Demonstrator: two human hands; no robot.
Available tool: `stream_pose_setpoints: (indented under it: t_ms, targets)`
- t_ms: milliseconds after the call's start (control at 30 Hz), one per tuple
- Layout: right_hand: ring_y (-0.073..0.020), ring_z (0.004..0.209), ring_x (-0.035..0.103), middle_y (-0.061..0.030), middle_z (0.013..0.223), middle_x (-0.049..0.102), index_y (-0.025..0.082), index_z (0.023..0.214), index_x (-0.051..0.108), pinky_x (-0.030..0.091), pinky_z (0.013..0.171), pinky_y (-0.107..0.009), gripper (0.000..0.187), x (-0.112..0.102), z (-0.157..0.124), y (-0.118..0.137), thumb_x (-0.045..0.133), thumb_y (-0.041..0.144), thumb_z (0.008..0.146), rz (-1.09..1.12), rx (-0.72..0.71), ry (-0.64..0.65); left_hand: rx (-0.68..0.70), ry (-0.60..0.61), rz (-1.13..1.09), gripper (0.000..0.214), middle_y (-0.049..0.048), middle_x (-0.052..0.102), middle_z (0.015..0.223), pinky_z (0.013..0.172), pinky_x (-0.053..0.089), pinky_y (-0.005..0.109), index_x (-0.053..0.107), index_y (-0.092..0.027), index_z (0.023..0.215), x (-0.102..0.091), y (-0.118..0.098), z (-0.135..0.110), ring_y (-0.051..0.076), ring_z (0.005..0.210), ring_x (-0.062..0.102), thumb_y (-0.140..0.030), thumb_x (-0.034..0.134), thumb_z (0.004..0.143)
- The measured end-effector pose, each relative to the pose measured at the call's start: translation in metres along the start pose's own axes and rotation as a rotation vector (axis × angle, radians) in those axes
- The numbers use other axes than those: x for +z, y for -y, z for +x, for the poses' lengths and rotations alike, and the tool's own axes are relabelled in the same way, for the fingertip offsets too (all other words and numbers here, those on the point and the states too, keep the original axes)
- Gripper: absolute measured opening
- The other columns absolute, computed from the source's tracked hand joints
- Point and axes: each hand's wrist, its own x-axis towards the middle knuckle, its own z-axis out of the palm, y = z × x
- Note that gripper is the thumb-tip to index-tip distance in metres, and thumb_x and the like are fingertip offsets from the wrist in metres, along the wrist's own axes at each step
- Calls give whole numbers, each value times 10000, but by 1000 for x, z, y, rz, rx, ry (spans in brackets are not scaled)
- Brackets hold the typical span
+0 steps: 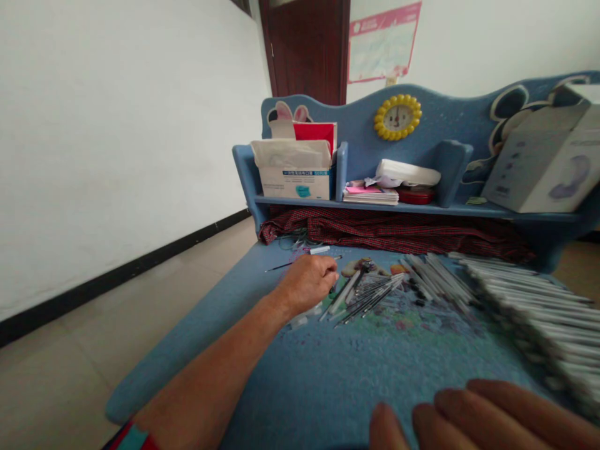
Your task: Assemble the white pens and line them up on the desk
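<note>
Curling beside slim rods, the left fingers (grip unclear) bend; right fingers spread loosely.

The blue-painted counter in front of me looks like wood, mostly matt, its faded printed patch mottled and worn. I see a dull metallic glint on the thin dark rods. The slim pale-grey tubes look like smooth plastic; the silvery-white tubes in a row have a soft sheen, though blurred. Small clear pieces seem to be see-through plastic. My striped sleeve is cloth, as is the crumpled, matt red-and-black checked fabric. The white box with blue print is smooth card, the yellow petal-rimmed clock glossy, like plastic, and the dark red-brown door wood-like.
</note>
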Motion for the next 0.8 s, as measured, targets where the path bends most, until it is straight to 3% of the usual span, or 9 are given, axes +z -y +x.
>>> stream_pose_setpoints:
  t_ms: [133,167,233,333,533,800]
  targets:
    - [-143,419,542,-15,540,621,238,708,612,345,393,-258,165,26,12,-66,474,165,758,-144,136,201,6,92,91,165,29,621,665,593,370,241,642,-170,717,9,-1,0,157,642,565,-209,485,748]
    - [-150,401,535,-25,508,608,234,704,624,321,393,-257,171,33,16,-85,468,180,751,-245,325,267,7,108,121,156,35,624,675,598,375,248,638,-174,712,12,-3,1,166,650,568,-211,489,742]
    - [-201,578,620,-71,637,661,229,760,657,363,482,-265,233,47,23,-119,434,282,804,-327,576,408,7,129,177,144,51,628,699,611,385,265,629,-180,700,15,-7,1,187,675,575,-218,494,734]
    - [-239,763,639,-89,787,687,229,800,683,386,568,-274,227,64,27,-151,464,281,776,-253,712,554,-9,141,228,150,72,631,730,641,404,291,627,-183,710,16,-13,1,217,718,586,-240,493,742]
    - [-239,817,637,-81,866,694,248,848,700,409,633,-291,249,89,18,-161,469,241,759,-168,702,607,-47,152,275,167,89,643,768,652,423,322,635,-184,723,15,-15,4,247,749,600,-262,490,752]
    - [-248,842,638,-112,886,688,214,857,693,429,650,-297,248,100,19,-173,466,252,767,-183,774,591,-100,185,315,173,74,657,723,638,416,298,655,-198,679,19,-21,11,223,727,600,-301,526,727]
